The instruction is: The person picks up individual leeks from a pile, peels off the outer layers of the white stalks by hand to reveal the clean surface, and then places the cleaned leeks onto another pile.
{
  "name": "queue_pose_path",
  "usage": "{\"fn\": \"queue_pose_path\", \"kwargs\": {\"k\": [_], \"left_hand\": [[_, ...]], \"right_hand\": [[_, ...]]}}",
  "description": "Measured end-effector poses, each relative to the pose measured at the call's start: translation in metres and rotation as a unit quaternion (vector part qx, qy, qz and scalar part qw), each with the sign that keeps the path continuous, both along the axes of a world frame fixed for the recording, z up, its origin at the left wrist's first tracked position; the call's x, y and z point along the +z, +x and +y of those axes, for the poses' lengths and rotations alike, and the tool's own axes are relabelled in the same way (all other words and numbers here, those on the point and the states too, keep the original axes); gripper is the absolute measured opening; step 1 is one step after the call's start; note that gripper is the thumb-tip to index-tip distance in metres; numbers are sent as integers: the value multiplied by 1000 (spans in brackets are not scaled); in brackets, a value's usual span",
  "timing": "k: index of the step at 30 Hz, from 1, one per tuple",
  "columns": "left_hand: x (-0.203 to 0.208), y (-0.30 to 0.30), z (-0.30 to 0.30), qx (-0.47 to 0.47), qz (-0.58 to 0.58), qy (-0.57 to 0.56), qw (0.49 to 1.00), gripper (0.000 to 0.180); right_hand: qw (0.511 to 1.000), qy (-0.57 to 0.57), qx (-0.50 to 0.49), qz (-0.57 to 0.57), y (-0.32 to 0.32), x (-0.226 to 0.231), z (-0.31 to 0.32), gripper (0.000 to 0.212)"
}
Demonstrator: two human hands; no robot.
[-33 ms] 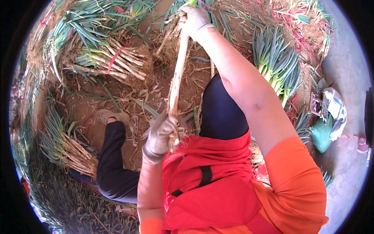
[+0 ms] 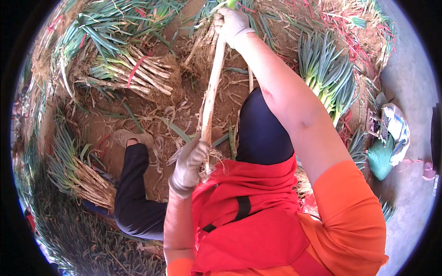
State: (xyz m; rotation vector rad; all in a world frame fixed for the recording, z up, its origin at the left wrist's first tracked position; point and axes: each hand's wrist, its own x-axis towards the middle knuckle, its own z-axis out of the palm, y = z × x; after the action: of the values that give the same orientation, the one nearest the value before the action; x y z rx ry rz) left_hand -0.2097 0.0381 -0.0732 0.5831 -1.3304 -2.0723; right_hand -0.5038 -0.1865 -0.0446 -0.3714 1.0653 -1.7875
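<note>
Spring onion stalk (image 2: pixel 211 96): long, slim, near straight, tilted. Off-white to tan shaft, brownish streaks, loose strips of skin low down, stringy roots at the lower end, bit of bright green at the top.

Ground (image 2: pixel 186 115) is brown soil littered with dry skins and leaf scraps. Red-banded spring onion bundle (image 2: pixel 154 73) lies upper left, another bundle (image 2: pixel 87 179) lower left, leafy green bunch (image 2: pixel 322 73) to the right. Red ties (image 2: pixel 352 41) scattered upper right. Smooth grey floor (image 2: pixel 416 78) along the right edge, green bag (image 2: pixel 381 157) near it (white-and-blue cloth just beside).

Stalk spans both grips, in front of the red apron (image 2: pixel 258 239). Right grip (image 2: pixel 233 25), gloved, is wrapped around the upper shaft, green just past it. Left grip (image 2: pixel 189 163), also gloved, has fingers curled in on the lower end (contact blurred), roots beside it.
</note>
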Motion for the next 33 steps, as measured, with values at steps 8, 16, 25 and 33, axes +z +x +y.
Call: {"fn": "queue_pose_path", "kwargs": {"k": [8,16,25,33], "left_hand": [[13,79,60,22,-170,224,959,25],[-18,67,2,207,-424,-237,849,26],[-58,-4,-44,216,-257,-279,900,28],[-55,-26,-56,187,-391,-287,854,42]], "right_hand": [[998,62,-21,4,-8,11,27,3],[995,-65,65,-40,19,25,27,14],[975,-107,195,0,61,44,33,17],[947,-105,292,-90,19,16,24,27]]}}
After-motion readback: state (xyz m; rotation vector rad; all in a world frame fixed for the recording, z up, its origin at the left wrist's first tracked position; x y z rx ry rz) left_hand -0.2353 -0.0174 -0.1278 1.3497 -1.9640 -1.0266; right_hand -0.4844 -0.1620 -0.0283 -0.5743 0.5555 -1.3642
